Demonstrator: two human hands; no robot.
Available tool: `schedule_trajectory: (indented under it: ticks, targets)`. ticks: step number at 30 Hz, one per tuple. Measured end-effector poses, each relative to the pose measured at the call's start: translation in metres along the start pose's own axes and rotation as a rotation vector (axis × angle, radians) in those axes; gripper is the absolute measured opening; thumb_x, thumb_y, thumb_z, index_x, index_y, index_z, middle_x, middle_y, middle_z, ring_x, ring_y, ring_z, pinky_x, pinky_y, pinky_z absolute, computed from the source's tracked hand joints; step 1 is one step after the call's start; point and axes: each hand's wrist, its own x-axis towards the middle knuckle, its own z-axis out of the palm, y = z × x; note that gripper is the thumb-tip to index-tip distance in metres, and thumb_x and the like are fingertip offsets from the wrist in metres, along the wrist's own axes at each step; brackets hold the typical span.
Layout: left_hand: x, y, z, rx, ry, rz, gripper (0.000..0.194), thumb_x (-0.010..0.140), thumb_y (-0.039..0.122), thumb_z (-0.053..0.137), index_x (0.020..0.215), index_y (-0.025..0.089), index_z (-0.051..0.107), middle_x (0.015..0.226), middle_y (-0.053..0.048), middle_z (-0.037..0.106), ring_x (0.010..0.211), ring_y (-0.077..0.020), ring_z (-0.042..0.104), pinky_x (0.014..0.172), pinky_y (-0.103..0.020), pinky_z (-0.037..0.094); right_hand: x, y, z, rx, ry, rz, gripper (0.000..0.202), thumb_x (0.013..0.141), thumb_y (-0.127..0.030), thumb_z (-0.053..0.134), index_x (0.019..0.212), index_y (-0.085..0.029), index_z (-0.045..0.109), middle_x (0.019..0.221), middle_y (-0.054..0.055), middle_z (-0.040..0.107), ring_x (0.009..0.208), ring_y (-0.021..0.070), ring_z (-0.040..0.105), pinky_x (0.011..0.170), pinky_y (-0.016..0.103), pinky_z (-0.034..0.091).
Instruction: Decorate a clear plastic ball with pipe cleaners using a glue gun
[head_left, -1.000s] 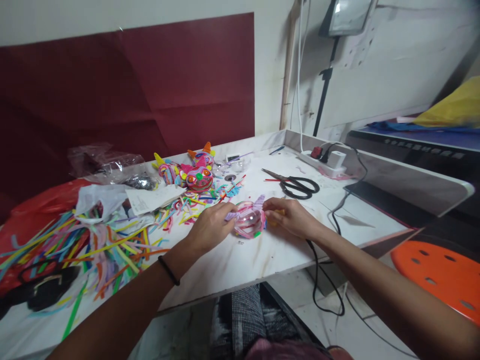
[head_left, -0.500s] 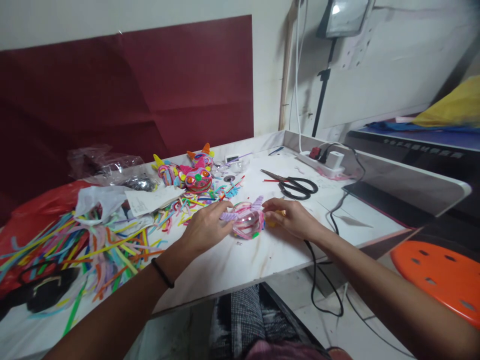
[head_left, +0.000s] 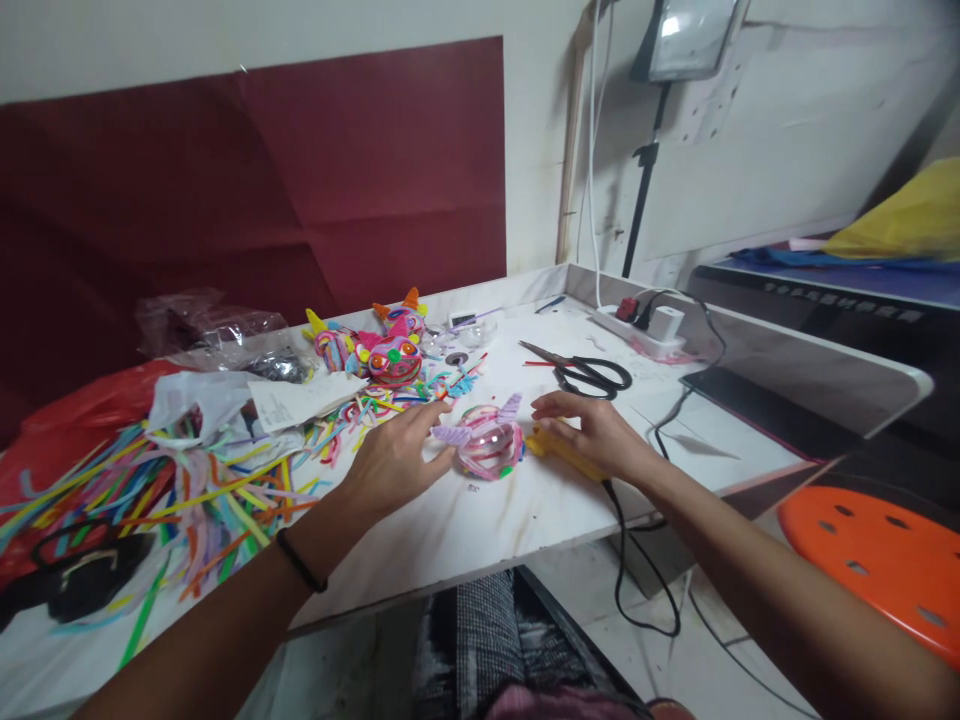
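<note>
A round craft figure (head_left: 491,452), a clear ball wrapped in pink, white and red pipe cleaners with two purple ear-like pieces, rests on the white table. To its left, my left hand (head_left: 396,455) is open, with thumb and fingers apart and close to one purple ear. My right hand (head_left: 589,430) is on the other side, open with curved fingers and not touching the figure. Beneath that hand lies a yellow glue gun (head_left: 566,455) with a black cord, partly hidden by the palm; I cannot tell whether the hand touches it.
Black-handled scissors (head_left: 592,375) lie beyond my right hand. Finished colourful figures (head_left: 394,358) stand at the back. Loose pipe cleaners (head_left: 217,490) cover the left side, beside plastic bags (head_left: 199,405). A power strip (head_left: 637,330) sits at the back right; an orange stool (head_left: 870,560) stands beside the table.
Both hands have come off the figure and moved apart, the left one leftward and the right one slightly right. More of the yellow glue gun shows.
</note>
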Motion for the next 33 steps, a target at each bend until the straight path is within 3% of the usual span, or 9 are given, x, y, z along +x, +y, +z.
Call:
schedule_trajectory:
  ticks: [3, 11, 14, 17, 21, 24, 29, 33]
  targets:
    - [-0.002, 0.001, -0.003, 0.003, 0.064, -0.02, 0.041, 0.08, 0.024, 0.059, 0.12, 0.016, 0.058, 0.114, -0.011, 0.07, 0.102, -0.0247, 0.068, 0.089, -0.037, 0.056, -0.001, 0.001, -0.003, 0.01, 0.023, -0.014, 0.02, 0.088, -0.023, 0.054, 0.104, -0.018, 0.064, 0.102, 0.01, 0.075, 0.095, 0.0237, 0.071, 0.085, 0.04, 0.055]
    - [-0.016, 0.034, -0.008, -0.157, 0.478, -0.176, 0.037, 0.078, 0.018, 0.062, 0.115, 0.015, 0.058, 0.111, -0.01, 0.068, 0.106, -0.0233, 0.065, 0.096, -0.038, 0.052, -0.011, 0.006, -0.009, 0.02, 0.087, -0.028, 0.026, 0.087, -0.037, 0.055, 0.104, -0.019, 0.066, 0.104, 0.01, 0.074, 0.095, 0.0256, 0.07, 0.079, 0.04, 0.056]
    - [-0.029, 0.047, 0.0, -0.335, 0.578, -0.306, 0.036, 0.08, 0.022, 0.063, 0.116, 0.016, 0.057, 0.112, -0.009, 0.067, 0.107, -0.0225, 0.064, 0.097, -0.039, 0.052, -0.018, 0.006, -0.012, 0.014, 0.095, -0.02, 0.027, 0.087, -0.039, 0.055, 0.105, -0.021, 0.066, 0.102, 0.009, 0.074, 0.095, 0.0256, 0.07, 0.083, 0.042, 0.055]
    - [-0.043, 0.052, 0.019, -0.568, 0.619, -0.439, 0.039, 0.081, 0.025, 0.064, 0.117, 0.018, 0.054, 0.113, -0.009, 0.065, 0.108, -0.0221, 0.064, 0.097, -0.04, 0.052, -0.027, 0.004, -0.016, -0.029, 0.118, -0.022, 0.027, 0.088, -0.04, 0.056, 0.104, -0.022, 0.067, 0.103, 0.008, 0.074, 0.097, 0.0262, 0.07, 0.088, 0.043, 0.054]
    - [-0.058, 0.049, 0.05, -0.718, 0.618, -0.568, 0.039, 0.081, 0.027, 0.063, 0.117, 0.018, 0.052, 0.11, -0.01, 0.065, 0.106, -0.022, 0.065, 0.096, -0.043, 0.053, -0.043, 0.006, -0.02, -0.15, 0.144, -0.021, 0.027, 0.089, -0.042, 0.054, 0.102, -0.022, 0.068, 0.105, 0.007, 0.075, 0.094, 0.0271, 0.071, 0.083, 0.042, 0.056]
    - [-0.068, 0.046, 0.065, -0.687, 0.576, -0.598, 0.034, 0.081, 0.026, 0.062, 0.114, 0.019, 0.053, 0.109, -0.01, 0.065, 0.104, -0.0216, 0.066, 0.095, -0.042, 0.053, -0.058, 0.01, -0.02, -0.243, 0.176, -0.052, 0.026, 0.091, -0.04, 0.054, 0.104, -0.022, 0.068, 0.101, 0.007, 0.075, 0.091, 0.0267, 0.071, 0.08, 0.041, 0.056]
    - [-0.08, 0.046, 0.065, -0.475, 0.503, -0.539, 0.022, 0.082, 0.021, 0.06, 0.105, 0.02, 0.057, 0.098, -0.006, 0.067, 0.088, -0.0179, 0.067, 0.081, -0.034, 0.056, -0.081, 0.008, -0.011, -0.339, 0.313, -0.198, 0.022, 0.094, -0.032, 0.054, 0.109, -0.021, 0.066, 0.102, 0.008, 0.072, 0.093, 0.0238, 0.067, 0.08, 0.038, 0.054]
    - [-0.079, 0.048, 0.061, -0.316, 0.421, -0.389, 0.014, 0.083, 0.015, 0.057, 0.096, 0.019, 0.061, 0.085, -0.003, 0.066, 0.075, -0.0158, 0.064, 0.071, -0.029, 0.055, -0.088, -0.008, 0.001, -0.334, 0.317, -0.338, 0.02, 0.093, -0.016, 0.056, 0.112, -0.019, 0.062, 0.103, 0.009, 0.069, 0.097, 0.0209, 0.063, 0.086, 0.035, 0.049]
